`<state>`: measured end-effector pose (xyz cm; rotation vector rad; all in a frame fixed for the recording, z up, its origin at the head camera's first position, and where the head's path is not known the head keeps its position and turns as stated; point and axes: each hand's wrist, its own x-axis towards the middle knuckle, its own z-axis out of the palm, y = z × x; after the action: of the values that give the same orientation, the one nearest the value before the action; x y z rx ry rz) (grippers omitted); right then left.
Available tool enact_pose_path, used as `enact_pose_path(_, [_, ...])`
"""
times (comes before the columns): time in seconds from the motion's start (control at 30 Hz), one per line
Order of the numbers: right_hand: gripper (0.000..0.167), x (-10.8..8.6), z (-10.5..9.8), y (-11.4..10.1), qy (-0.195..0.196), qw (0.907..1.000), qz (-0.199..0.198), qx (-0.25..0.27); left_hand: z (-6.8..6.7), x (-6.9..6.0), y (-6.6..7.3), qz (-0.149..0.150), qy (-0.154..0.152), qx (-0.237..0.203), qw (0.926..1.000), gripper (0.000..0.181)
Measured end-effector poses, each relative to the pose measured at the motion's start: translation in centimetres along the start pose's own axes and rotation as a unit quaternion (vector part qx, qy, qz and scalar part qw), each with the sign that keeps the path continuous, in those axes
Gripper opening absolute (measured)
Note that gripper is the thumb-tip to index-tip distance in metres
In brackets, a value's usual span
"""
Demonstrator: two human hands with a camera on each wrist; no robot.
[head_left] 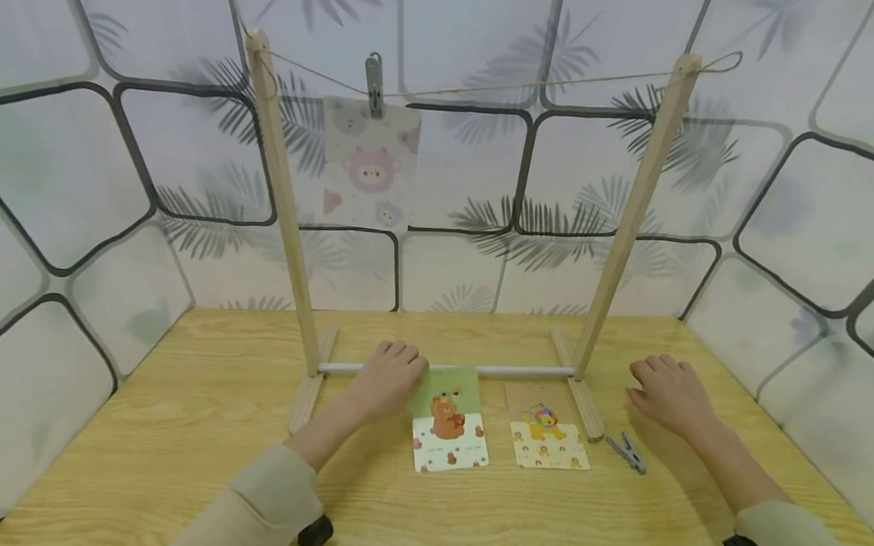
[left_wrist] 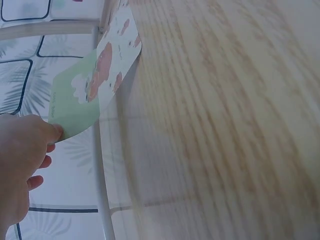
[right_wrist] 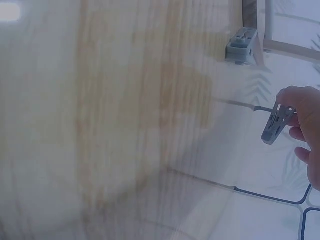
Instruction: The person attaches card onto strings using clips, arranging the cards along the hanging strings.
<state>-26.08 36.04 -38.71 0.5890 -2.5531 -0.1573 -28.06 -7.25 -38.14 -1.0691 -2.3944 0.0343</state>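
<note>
My left hand (head_left: 389, 379) pinches the top left corner of a green-and-white bear card (head_left: 449, 442). In the left wrist view this card (left_wrist: 92, 85) slants up from the table, its green end between thumb and fingers. A grey clothespin (right_wrist: 276, 124) is pinched in my right hand (right_wrist: 307, 132), seen in the right wrist view; the head view hides it behind that hand (head_left: 673, 393). A second grey clothespin (head_left: 627, 453) lies on the table below it. A yellow-and-tan lion card (head_left: 549, 447) lies right of the bear card.
A wooden frame (head_left: 639, 210) with a white crossbar (head_left: 524, 371) stands behind the cards. Along its sagging string (head_left: 523, 86), a clothespin (head_left: 374, 85) holds a pale pink-patterned sheet (head_left: 371, 169). Patterned cloth walls (head_left: 58, 200) surround the wooden table (head_left: 197, 392).
</note>
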Motion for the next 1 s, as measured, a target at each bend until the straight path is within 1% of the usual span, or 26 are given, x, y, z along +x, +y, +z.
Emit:
enact_pose_path(0.17, [0.025, 0.3, -0.4, -0.1, 0.009, 0.9999, -0.002, 0.006, -0.3, 0.2, -0.2, 0.004, 0.023, -0.007, 0.9997, 0.007])
enact_pose_path(0.33, [0.026, 0.6, -0.6, -0.4, 0.019, 0.9997, -0.006, 0.015, -0.6, 0.3, -0.2, 0.011, 0.031, -0.004, 0.9995, 0.006])
enact_pose_path(0.53, [0.025, 0.9, -0.7, -1.0, 0.04, 0.9987, -0.023, 0.023, -1.0, 0.6, -0.2, 0.022, 0.045, 0.013, 0.9986, 0.006])
enact_pose_path(0.67, [0.025, 1.2, -0.9, -1.4, 0.055, 0.9975, -0.037, 0.022, -1.4, 0.8, -0.3, 0.024, 0.051, 0.022, 0.9982, 0.006])
enact_pose_path(0.87, [0.024, 1.7, -1.2, -1.9, 0.06, 0.9971, -0.042, 0.022, -1.7, 1.1, -0.4, 0.025, 0.071, 0.04, 0.9964, 0.007])
enact_pose_path(1.0, [0.025, 2.1, -1.4, -1.8, 0.087, 0.9944, -0.057, 0.022, -1.9, 1.2, -0.3, 0.022, 0.09, 0.051, 0.9944, 0.006])
